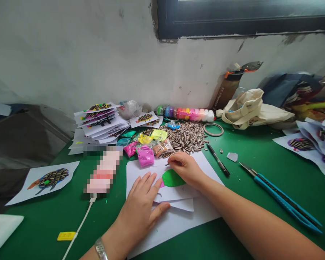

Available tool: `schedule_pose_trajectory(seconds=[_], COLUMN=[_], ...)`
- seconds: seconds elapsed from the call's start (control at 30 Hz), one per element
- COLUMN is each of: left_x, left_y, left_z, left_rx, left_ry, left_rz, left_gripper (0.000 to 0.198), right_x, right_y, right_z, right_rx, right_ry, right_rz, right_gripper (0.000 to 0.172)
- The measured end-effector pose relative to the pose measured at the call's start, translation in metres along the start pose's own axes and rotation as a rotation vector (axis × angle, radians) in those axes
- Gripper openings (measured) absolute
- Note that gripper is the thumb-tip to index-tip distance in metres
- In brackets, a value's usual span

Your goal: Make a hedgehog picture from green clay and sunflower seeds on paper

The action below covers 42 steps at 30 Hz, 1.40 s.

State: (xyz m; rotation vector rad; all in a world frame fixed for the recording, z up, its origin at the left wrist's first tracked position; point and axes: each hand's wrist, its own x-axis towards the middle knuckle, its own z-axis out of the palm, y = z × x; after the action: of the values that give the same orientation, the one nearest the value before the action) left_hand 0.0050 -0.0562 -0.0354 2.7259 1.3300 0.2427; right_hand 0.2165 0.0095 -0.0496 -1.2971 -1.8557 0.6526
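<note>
Green modelling clay (pixel 173 178) lies just below the right fingers (pixel 177 159)

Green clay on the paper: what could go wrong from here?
The green clay sits on loose white paper sheets, so it might smear or stick to them where the right hand works over it. The sheets look unfastened under the left hand and could slip. The loose pile of striped sunflower seeds lies just beyond the paper, so a careless reach might scatter it.
</note>
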Motion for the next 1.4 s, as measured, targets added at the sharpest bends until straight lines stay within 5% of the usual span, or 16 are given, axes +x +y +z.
schedule_pose_trajectory(seconds=[1.4], left_x=[0.015], left_y=[0.001], left_z=[-0.001], left_rx=[0.027], left_ry=[0.048], left_rz=[-0.025], left_gripper=[0.060], right_x=[0.002], right_y=[0.002], right_z=[0.000], right_rx=[-0.015], right_ry=[-0.005], right_rz=[-0.008], right_gripper=[0.018])
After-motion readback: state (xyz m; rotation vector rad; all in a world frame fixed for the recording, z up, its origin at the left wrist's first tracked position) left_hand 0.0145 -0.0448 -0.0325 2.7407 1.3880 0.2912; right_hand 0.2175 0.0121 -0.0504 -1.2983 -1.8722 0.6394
